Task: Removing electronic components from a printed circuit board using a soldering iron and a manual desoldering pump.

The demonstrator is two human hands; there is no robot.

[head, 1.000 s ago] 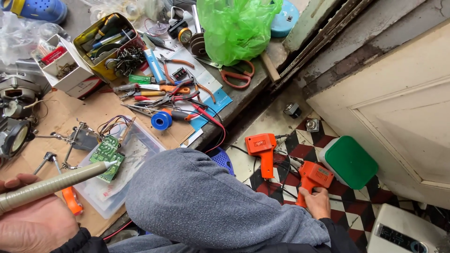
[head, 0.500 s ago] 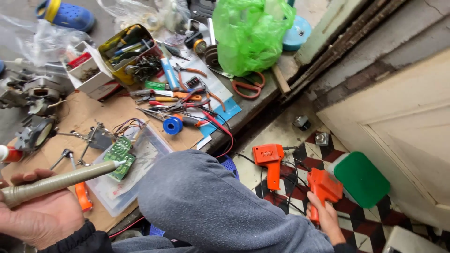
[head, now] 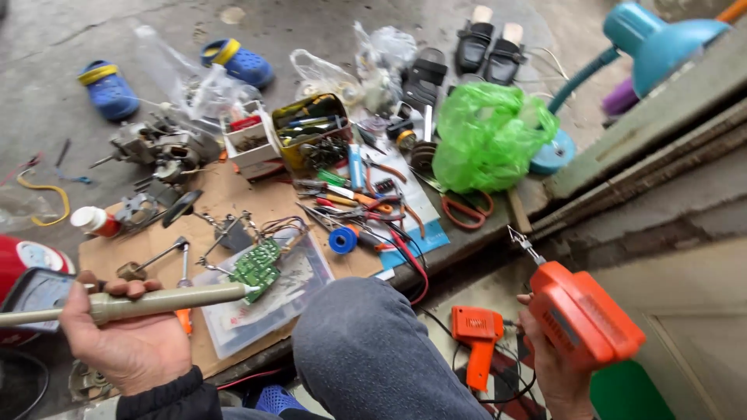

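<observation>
Fingers of the left hand [head: 128, 342] wrap a beige rod-shaped tool [head: 132, 303], tip touching the green circuit board [head: 257, 264]; right hand [head: 556, 365] clasps an orange soldering gun [head: 580, 311] raised over the floor; its trailing cord could snag the second orange gun [head: 476, 334] below.

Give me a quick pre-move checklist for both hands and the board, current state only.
1. Left hand wrapped around the beige rod tool: ok.
2. Rod tip at the green circuit board: ok; actual contact cannot tell.
3. Right hand gripping the orange soldering gun: ok.
4. Gun tip over the board: not ok, it points away, beside the knee.
5. Gun powered: cannot tell.
6. Second orange gun untouched on the floor: ok.
</observation>
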